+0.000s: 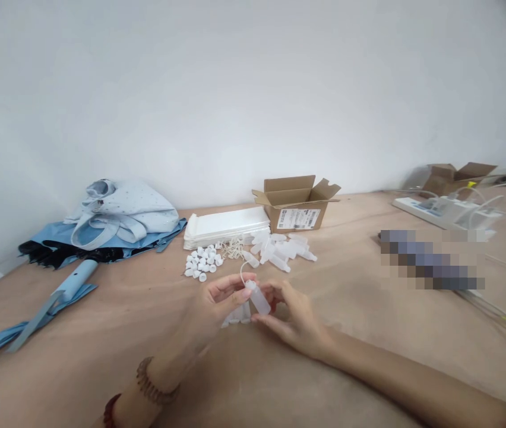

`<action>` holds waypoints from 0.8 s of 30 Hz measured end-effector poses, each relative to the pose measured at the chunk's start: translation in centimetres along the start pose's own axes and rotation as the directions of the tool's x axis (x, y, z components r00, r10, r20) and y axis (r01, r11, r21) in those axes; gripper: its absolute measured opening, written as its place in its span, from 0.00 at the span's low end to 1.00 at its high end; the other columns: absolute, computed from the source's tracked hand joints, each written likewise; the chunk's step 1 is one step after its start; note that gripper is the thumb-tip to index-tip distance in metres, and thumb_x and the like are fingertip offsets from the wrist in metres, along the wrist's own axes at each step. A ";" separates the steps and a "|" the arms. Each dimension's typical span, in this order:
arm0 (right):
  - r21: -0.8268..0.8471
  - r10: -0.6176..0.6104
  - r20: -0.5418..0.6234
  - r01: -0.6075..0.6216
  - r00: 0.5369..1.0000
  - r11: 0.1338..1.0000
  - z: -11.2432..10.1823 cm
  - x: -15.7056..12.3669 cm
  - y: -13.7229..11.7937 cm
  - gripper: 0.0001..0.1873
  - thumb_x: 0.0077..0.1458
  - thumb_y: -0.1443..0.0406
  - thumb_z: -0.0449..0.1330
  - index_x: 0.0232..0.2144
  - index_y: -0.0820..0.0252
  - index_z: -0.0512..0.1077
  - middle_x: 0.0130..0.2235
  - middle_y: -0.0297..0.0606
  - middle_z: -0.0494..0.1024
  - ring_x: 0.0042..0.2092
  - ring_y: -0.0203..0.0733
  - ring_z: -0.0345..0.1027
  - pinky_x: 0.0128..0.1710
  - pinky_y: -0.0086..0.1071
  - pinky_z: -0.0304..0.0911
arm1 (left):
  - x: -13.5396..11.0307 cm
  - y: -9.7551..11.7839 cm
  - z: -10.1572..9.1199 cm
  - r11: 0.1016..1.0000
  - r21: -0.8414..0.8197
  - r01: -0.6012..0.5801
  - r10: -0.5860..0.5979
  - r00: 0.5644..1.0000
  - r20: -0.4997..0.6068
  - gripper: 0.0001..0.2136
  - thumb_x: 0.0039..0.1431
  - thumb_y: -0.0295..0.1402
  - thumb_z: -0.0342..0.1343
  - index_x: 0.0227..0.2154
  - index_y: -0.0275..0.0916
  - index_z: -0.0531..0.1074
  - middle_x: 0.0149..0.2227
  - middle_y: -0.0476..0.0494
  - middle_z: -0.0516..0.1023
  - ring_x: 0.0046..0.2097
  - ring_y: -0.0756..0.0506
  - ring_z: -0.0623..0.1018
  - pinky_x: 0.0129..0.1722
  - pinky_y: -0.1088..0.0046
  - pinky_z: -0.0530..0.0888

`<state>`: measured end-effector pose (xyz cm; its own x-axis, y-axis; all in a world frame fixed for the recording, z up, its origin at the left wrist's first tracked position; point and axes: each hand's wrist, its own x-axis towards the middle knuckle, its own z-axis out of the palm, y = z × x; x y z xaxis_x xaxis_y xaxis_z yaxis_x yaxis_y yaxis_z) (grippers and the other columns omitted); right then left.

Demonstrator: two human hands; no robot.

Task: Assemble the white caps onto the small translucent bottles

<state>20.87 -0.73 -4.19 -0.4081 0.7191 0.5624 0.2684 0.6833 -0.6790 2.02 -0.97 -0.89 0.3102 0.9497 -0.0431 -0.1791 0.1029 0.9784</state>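
A small translucent plastic bottle (260, 301) is held tilted between my two hands over the table. My left hand (224, 300) pinches it near the neck, where a thin white cord (242, 268) loops upward; whether the fingers grip the cord or the neck is hard to tell. Curled around the bottle's right side and base is my right hand (295, 321). Several similar pieces (240, 315) lie on the table, partly hidden behind my left hand. Beyond my hands are a pile of white caps (203, 261), a heap of short white cords (232, 248) and more translucent bottles (278, 252).
A stack of white packets (226, 226) and an open cardboard box (297, 208) stand at the wall. A blue umbrella (75, 279) and a pale cloth bag (123, 211) lie left. At right are a power strip (435, 211) with cables, another box (453, 178) and a blurred item (429, 260).
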 end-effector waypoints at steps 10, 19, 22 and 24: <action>-0.238 -0.043 0.028 0.048 0.999 0.970 -0.4 -0.3 1.2 0.17 0.55 0.61 0.60 0.47 0.56 0.64 0.37 0.38 0.75 0.35 0.38 0.71 0.34 0.31 0.66 | -0.1 0.2 0.1 0.999 0.026 0.029 -0.030 0.999 0.026 0.13 0.54 0.36 0.61 0.42 0.39 0.76 0.42 0.42 0.80 0.44 0.42 0.78 0.45 0.65 0.73; -0.258 -0.056 0.078 0.074 0.995 0.963 -0.5 -0.1 0.8 0.21 0.56 0.62 0.58 0.52 0.56 0.61 0.41 0.41 0.76 0.38 0.41 0.72 0.37 0.34 0.68 | 0.0 0.6 -0.1 0.925 0.336 -0.179 0.158 0.983 0.088 0.12 0.59 0.38 0.54 0.43 0.41 0.76 0.43 0.42 0.78 0.46 0.42 0.75 0.47 0.66 0.72; -0.218 -0.038 0.065 0.051 0.997 0.975 -0.6 0.1 0.5 0.24 0.57 0.63 0.58 0.55 0.55 0.58 0.44 0.41 0.76 0.39 0.41 0.72 0.37 0.33 0.68 | 0.4 0.2 -0.2 0.826 0.438 -0.356 0.339 0.933 0.118 0.09 0.59 0.34 0.55 0.40 0.41 0.76 0.41 0.43 0.77 0.46 0.44 0.75 0.47 0.67 0.71; -0.198 -0.067 0.044 0.074 0.997 0.977 -0.6 0.2 0.5 0.25 0.58 0.64 0.57 0.57 0.53 0.57 0.46 0.41 0.75 0.39 0.40 0.72 0.38 0.32 0.69 | 0.5 -0.1 -0.1 0.765 0.495 -0.412 0.395 0.907 0.144 0.09 0.59 0.33 0.54 0.40 0.41 0.76 0.41 0.43 0.76 0.44 0.45 0.75 0.45 0.68 0.72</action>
<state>21.47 -0.21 -4.14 -0.4634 0.6657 0.5849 0.4048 0.7462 -0.5285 2.05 -0.50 -1.01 0.3448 0.8599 0.3765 0.1979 -0.4587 0.8663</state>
